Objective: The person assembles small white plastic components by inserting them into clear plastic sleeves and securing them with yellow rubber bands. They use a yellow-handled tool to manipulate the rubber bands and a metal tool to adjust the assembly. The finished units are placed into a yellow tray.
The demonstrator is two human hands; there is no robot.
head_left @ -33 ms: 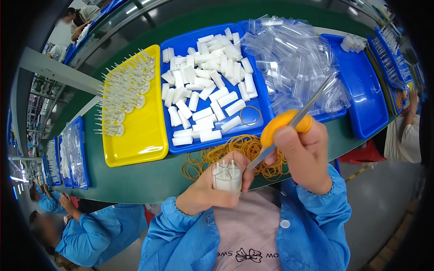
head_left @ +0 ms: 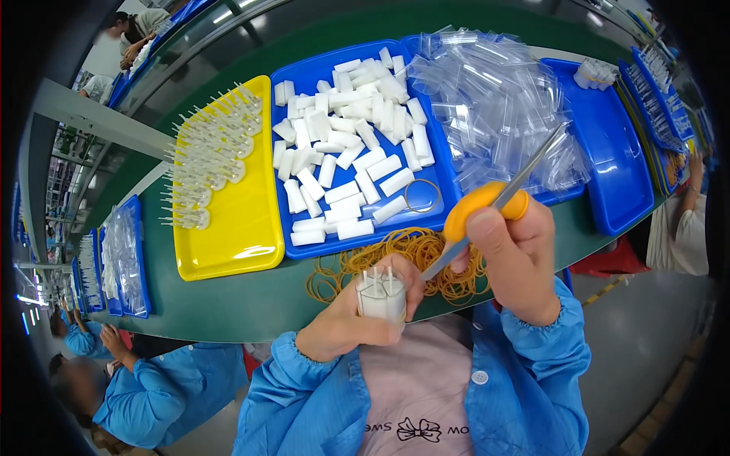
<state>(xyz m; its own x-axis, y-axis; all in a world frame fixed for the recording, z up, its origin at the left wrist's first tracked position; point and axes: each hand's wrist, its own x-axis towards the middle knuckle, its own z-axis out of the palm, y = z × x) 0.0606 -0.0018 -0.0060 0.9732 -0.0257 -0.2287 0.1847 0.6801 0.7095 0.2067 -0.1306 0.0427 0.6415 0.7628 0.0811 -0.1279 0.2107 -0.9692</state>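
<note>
My left hand [head_left: 346, 323] is closed around a bundle of white blocks [head_left: 382, 300]. Several thin white pins stick up from the top of the bundle, which looks wrapped in something clear. In my right hand [head_left: 523, 262] is a long metal tool with a thick orange-yellow grip [head_left: 480, 209]; whether it is scissors or tweezers I cannot tell. One metal end points up and right, over clear plastic pieces. The other end slants down to my left fingers, beside the bundle. Beyond my hands lies a heap of tan rubber bands [head_left: 395, 247].
A yellow tray [head_left: 228, 254] holds rows of white pinned pieces. White blocks [head_left: 369, 159] and one loose ring fill a blue tray [head_left: 327, 247]. Clear plastic sleeves [head_left: 494, 99] are heaped to its right, near another blue tray [head_left: 620, 178]. A co-worker in blue [head_left: 163, 387] sits at left.
My right hand and the tool have shifted slightly to the right. The tool's lower end has drawn back a little from the bundle. My left hand stays nearly in place.
</note>
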